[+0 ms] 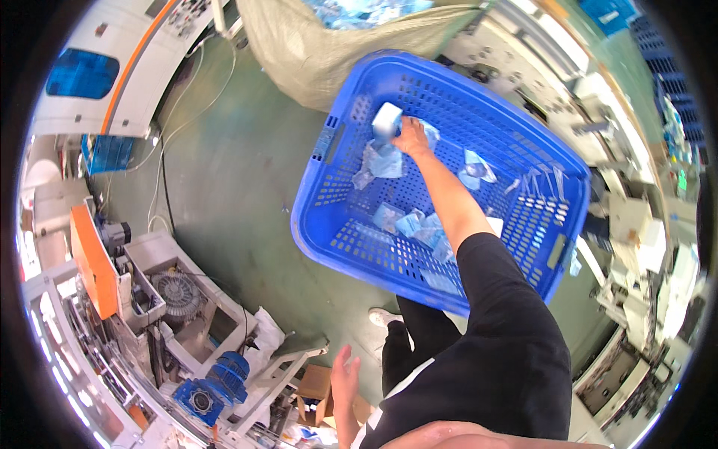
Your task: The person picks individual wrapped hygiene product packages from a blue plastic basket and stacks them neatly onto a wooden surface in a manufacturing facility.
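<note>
My right hand [412, 136] reaches deep into a large blue perforated plastic basket [364, 268]. Its fingers hold the edge of a blurred white-and-blue packet [387, 119] near the basket's far left corner. Light blue sheet pieces and clear film [387, 163] lie just below that packet. More crumpled light blue pieces [420, 224] are scattered along the basket's near side, and another piece [475, 170] rests right of my forearm. My left hand [345, 373] hangs outside the basket with nothing in it, its fingers apart.
Beyond the basket sits a beige woven sack [303, 56] with light blue pieces inside. Machinery with a blue motor [216, 387] and an orange panel [94, 262] is at left. A white cable [196, 112] trails across the green floor [241, 196]. A cardboard box [314, 387] stands near my left hand.
</note>
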Demonstrator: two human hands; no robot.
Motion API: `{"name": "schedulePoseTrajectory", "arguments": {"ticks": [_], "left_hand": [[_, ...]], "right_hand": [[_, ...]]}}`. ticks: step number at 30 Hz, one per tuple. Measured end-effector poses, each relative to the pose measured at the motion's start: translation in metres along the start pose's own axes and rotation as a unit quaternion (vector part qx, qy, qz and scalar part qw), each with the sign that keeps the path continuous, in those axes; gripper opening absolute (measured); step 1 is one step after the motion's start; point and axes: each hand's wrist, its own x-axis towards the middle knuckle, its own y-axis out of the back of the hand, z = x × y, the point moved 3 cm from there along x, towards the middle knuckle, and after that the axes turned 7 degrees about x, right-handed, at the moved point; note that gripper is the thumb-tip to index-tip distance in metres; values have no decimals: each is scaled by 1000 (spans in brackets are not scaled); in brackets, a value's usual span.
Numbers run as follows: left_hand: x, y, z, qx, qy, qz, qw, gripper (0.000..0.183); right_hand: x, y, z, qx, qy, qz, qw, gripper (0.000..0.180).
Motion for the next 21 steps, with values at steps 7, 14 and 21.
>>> {"name": "schedulePoseTrajectory", "arguments": {"ticks": [7, 14, 21], "left_hand": [[4, -16, -9, -41, 85, 41, 995, 43], [16, 11, 77, -71, -14, 63, 995, 41], [21, 18, 225, 126, -353, 168, 912, 74]], "right_hand": [[48, -37, -3, -161, 47, 43, 985, 99], [-41, 47, 47, 277, -197, 59, 939, 72], [-264, 130, 17, 642, -253, -312, 652, 48]]}}
